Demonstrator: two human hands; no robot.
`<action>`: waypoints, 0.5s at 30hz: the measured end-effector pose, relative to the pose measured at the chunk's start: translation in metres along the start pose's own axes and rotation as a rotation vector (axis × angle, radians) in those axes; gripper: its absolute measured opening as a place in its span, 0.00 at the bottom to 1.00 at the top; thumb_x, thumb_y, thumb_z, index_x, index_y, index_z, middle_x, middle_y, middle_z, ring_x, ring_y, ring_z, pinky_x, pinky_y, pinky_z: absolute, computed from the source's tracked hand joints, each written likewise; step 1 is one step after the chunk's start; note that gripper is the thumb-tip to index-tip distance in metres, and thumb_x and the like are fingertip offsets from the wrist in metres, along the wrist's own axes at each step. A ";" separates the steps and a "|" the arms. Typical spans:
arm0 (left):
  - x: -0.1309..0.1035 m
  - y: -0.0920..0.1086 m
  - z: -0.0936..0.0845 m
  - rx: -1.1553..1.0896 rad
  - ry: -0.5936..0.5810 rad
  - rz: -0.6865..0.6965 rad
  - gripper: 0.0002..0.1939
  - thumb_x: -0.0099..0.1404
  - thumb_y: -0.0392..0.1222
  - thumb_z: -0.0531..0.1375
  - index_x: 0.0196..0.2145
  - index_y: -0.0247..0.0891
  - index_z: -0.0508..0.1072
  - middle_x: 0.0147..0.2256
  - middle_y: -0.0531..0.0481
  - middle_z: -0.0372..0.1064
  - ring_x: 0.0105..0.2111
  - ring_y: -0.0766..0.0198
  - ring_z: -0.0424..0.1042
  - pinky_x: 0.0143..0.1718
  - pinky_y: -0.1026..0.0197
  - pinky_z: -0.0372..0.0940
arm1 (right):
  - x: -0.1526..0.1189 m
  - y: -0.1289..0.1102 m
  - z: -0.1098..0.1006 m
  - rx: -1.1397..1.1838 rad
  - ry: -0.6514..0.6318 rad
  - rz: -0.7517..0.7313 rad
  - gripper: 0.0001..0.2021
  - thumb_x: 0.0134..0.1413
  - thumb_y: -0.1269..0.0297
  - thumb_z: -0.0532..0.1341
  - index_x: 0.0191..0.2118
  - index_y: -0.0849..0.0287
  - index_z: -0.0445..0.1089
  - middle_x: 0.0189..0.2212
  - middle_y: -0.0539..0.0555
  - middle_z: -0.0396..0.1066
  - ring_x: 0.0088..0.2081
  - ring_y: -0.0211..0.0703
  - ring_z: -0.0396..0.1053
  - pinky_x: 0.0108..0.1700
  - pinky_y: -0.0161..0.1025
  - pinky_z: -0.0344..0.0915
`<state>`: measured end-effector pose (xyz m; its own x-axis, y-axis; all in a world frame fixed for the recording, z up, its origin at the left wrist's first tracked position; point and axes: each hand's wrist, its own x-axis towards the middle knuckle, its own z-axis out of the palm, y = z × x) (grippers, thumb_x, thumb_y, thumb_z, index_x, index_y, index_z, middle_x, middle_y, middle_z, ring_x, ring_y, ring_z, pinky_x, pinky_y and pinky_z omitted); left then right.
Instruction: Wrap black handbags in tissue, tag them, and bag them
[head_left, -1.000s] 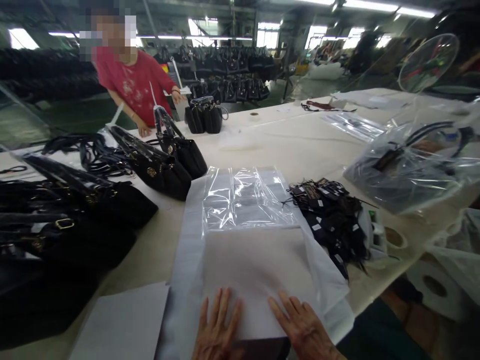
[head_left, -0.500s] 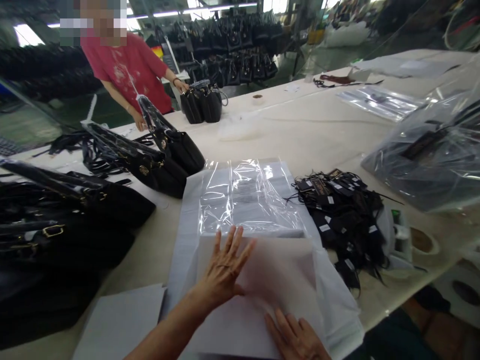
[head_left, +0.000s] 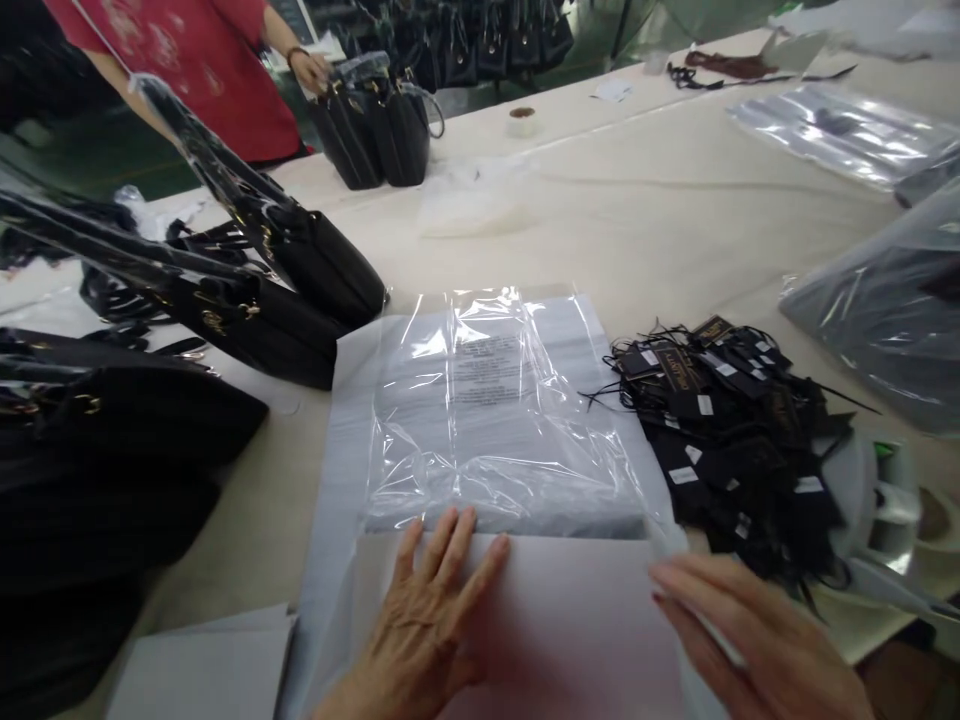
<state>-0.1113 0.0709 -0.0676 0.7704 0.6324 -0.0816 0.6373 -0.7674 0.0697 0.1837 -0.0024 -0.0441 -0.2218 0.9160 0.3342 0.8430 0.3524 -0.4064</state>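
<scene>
My left hand (head_left: 424, 620) lies flat with its fingers spread on a stiff white sheet (head_left: 570, 610), close to its far edge. At the sheet's right edge is my right hand (head_left: 757, 635), slightly blurred, its fingers stretched out and pointing left. The stiff sheet overlaps the near end of a clear plastic bag (head_left: 487, 430) with printed text on it. Beneath both is a larger thin white wrapping sheet (head_left: 341, 440). Just right of the bag is a heap of black hang tags (head_left: 720, 430) with cords.
Black handbags (head_left: 300, 270) with wrapped handles stand at left. White boards (head_left: 202, 665) lie at front left. A person in a red shirt (head_left: 195, 70) touches black bags (head_left: 375, 130) across the table. A tape roll (head_left: 522, 121) and plastic-wrapped items (head_left: 885, 300) lie farther off.
My right hand has moved from the near part of the stiff sheet to its right edge. My left hand stays flat on the sheet. The view has tilted downward.
</scene>
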 end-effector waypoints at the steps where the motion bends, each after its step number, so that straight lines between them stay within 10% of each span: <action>1: 0.000 -0.001 -0.001 0.014 -0.004 0.012 0.58 0.41 0.57 0.70 0.63 0.43 0.45 0.62 0.35 0.46 0.61 0.40 0.48 0.58 0.38 0.42 | 0.017 0.014 -0.003 -0.002 0.021 0.044 0.12 0.59 0.66 0.55 0.48 0.57 0.68 0.38 0.55 0.73 0.41 0.39 0.71 0.45 0.31 0.69; 7: 0.002 -0.005 0.002 0.071 0.036 0.076 0.56 0.42 0.67 0.65 0.62 0.42 0.49 0.59 0.33 0.54 0.60 0.41 0.49 0.58 0.39 0.36 | 0.076 0.071 0.022 0.239 -0.392 0.073 0.13 0.61 0.60 0.53 0.45 0.55 0.71 0.41 0.55 0.73 0.43 0.40 0.71 0.44 0.37 0.70; 11: 0.002 -0.008 0.005 0.042 0.061 0.098 0.55 0.41 0.70 0.62 0.62 0.44 0.50 0.58 0.35 0.56 0.59 0.43 0.50 0.59 0.41 0.35 | 0.097 0.073 0.024 0.417 -0.752 0.007 0.13 0.62 0.59 0.52 0.45 0.53 0.71 0.40 0.50 0.73 0.41 0.35 0.71 0.44 0.32 0.68; 15: 0.002 -0.010 0.004 0.016 0.085 0.096 0.51 0.45 0.68 0.63 0.61 0.45 0.52 0.57 0.37 0.58 0.57 0.44 0.53 0.59 0.44 0.37 | 0.110 0.063 0.021 0.459 -0.834 -0.031 0.11 0.62 0.63 0.52 0.42 0.55 0.71 0.36 0.49 0.72 0.37 0.32 0.70 0.41 0.30 0.66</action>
<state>-0.1162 0.0798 -0.0726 0.8269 0.5622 0.0093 0.5609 -0.8259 0.0568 0.2017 0.1243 -0.0512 -0.6684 0.6842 -0.2918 0.5955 0.2571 -0.7611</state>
